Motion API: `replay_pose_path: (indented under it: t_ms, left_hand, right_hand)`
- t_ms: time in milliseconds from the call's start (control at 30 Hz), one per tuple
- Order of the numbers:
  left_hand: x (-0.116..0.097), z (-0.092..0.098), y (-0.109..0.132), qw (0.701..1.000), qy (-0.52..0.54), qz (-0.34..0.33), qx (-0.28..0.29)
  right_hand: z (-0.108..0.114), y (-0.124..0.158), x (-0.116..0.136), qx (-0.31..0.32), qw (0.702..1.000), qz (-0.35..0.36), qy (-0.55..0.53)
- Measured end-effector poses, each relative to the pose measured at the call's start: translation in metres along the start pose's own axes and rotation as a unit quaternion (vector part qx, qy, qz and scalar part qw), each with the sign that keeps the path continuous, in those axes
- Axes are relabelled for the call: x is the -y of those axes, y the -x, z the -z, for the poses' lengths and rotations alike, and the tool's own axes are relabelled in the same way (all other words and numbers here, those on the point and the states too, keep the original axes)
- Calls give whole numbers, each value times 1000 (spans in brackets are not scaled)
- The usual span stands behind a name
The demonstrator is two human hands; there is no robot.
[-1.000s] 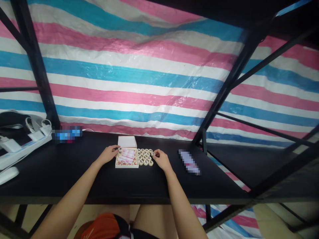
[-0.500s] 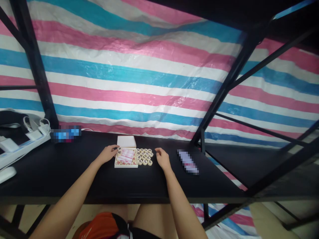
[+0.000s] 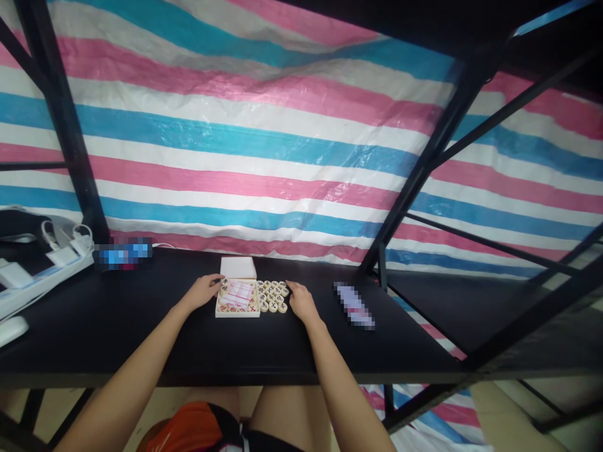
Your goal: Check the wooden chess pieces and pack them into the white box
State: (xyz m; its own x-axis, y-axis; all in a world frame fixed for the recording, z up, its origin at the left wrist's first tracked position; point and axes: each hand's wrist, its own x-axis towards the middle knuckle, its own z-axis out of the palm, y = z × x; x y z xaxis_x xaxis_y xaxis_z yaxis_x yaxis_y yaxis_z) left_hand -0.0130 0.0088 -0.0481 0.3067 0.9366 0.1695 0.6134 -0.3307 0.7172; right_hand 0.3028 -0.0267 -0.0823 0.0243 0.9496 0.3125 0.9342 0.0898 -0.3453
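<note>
An open white box (image 3: 238, 315) of Chinese chess pieces lies on the black table. Inside are round pieces with red and dark characters, partly covered by a folded sheet (image 3: 239, 293) with pink lines. My left hand (image 3: 203, 293) grips the box's left edge near its far corner, with some fingers hidden. Just right of the box, several pale pieces with black characters (image 3: 272, 296) lie face up in rows. My right hand (image 3: 303, 302) is at the right end of these rows, its index finger stretched to the far right piece and no piece visibly held.
Behind the box lies a white lid (image 3: 238, 267). A blurred flat object (image 3: 354, 306) is on the right of the black table (image 3: 245, 351). To the left are a power strip with chargers (image 3: 61, 270) and another blurred object (image 3: 123, 253). Dark metal posts (image 3: 400, 207) flank the striped sheet.
My right hand has moved left, closing the gap to the rows of pieces, and its index finger is now straighter. My left hand stays at the box.
</note>
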Motion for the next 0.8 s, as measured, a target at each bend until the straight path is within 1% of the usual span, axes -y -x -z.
replay_pose_path:
  t_ms: [367, 633, 800]
  left_hand:
    - [7, -1, -3, 1000, -4, -2, 2]
    - [6, -2, -3, 1000, 2, -2, 5]
    - [4, -1, -1, 1000, 7, -1, 5]
  right_hand:
    - [1, 0, -1, 6, 1000, -14, 21]
    - [-1, -3, 2, 17, 998, -30, 46]
    - [-1, -7, 0, 11, 998, -38, 53]
